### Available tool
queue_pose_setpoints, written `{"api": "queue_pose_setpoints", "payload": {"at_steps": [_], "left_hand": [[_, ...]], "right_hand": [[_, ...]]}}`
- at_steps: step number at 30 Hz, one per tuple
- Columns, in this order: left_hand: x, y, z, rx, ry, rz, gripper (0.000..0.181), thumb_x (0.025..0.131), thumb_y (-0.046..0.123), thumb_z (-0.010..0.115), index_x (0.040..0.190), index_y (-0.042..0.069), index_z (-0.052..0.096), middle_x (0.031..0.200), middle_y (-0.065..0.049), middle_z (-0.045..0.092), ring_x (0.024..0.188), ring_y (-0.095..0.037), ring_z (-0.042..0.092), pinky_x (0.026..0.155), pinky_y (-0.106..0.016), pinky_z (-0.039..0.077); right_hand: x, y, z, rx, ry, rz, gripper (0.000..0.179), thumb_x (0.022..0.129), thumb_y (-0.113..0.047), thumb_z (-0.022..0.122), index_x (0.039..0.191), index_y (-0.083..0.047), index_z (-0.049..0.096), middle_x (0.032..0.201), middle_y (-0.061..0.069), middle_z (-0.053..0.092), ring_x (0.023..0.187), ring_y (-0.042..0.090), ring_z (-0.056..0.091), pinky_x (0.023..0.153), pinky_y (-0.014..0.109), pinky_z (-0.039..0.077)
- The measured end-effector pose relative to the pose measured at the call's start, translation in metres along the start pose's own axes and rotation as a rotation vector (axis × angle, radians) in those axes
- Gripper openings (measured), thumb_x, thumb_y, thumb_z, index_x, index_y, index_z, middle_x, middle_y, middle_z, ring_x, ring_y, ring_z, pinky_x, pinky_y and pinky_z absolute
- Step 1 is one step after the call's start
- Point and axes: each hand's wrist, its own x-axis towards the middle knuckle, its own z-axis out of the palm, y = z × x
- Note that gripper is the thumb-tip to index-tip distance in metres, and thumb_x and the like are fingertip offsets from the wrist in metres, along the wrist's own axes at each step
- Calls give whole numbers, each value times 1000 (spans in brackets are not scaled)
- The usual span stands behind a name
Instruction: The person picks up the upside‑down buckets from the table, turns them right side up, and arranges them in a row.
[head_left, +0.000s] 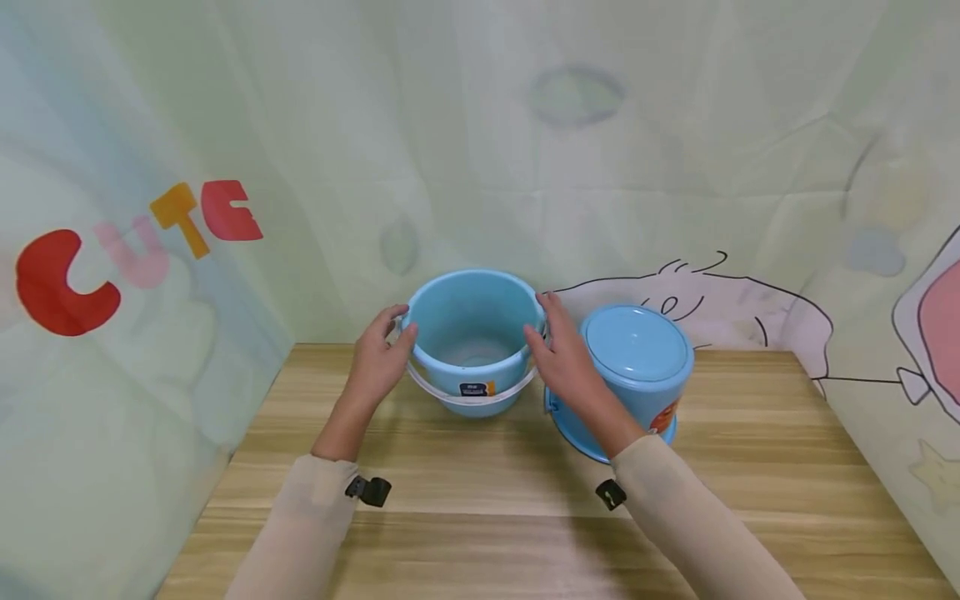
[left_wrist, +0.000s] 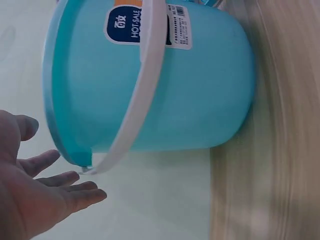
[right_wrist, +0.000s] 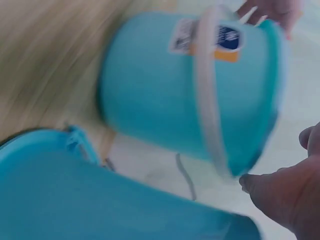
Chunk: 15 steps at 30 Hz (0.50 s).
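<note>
A light blue plastic bucket point(head_left: 474, 308) stands upright on the wooden table, with its mouth up. Its pale handle point(left_wrist: 135, 115) hangs down across the front, over a dark label point(left_wrist: 122, 24). At the left side of the rim is my left hand point(head_left: 380, 354), fingers spread and fairly straight, close to the handle's joint. My right hand point(head_left: 566, 358) is at the opposite side of the rim, thumb toward the front; whether it touches is hard to tell. Beside my right wrist a second blue bucket point(head_left: 637, 343) stands upside down, partly hidden by that forearm.
The wood-grain table point(head_left: 465, 492) ends at a printed cloth backdrop point(head_left: 480, 167) behind the buckets. More of this cloth runs along the left and right sides. Black straps point(head_left: 371, 491) sit at both wrists.
</note>
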Motion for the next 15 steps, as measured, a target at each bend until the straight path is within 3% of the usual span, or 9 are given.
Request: {"api": "queue_pose_setpoints", "payload": {"at_steps": [5, 9, 15], "left_hand": [[-7, 11, -2, 48, 60, 61, 49, 105, 28, 58, 149, 8, 50, 160, -15, 46, 152, -38, 37, 117, -63, 37], [-16, 25, 0, 54, 97, 114, 49, 104, 26, 59, 150, 9, 51, 160, -12, 46, 151, -32, 39, 118, -58, 37], [-31, 40, 3, 51, 135, 257, 48, 102, 19, 64, 146, 4, 54, 156, -15, 49, 147, -33, 44, 113, -59, 43]], "right_hand": [[-12, -14, -11, 106, -26, -36, 64, 109, -39, 49, 165, -23, 23, 173, 2, 19, 158, 28, 25, 121, 52, 35], [-21, -20, -25, 192, -30, -85, 64, 108, -35, 52, 165, -26, 24, 171, -1, 27, 156, 19, 30, 122, 44, 34], [-34, -12, -48, 201, 10, -194, 63, 107, -25, 57, 164, -28, 29, 168, -4, 32, 155, 15, 32, 121, 42, 35]]}}
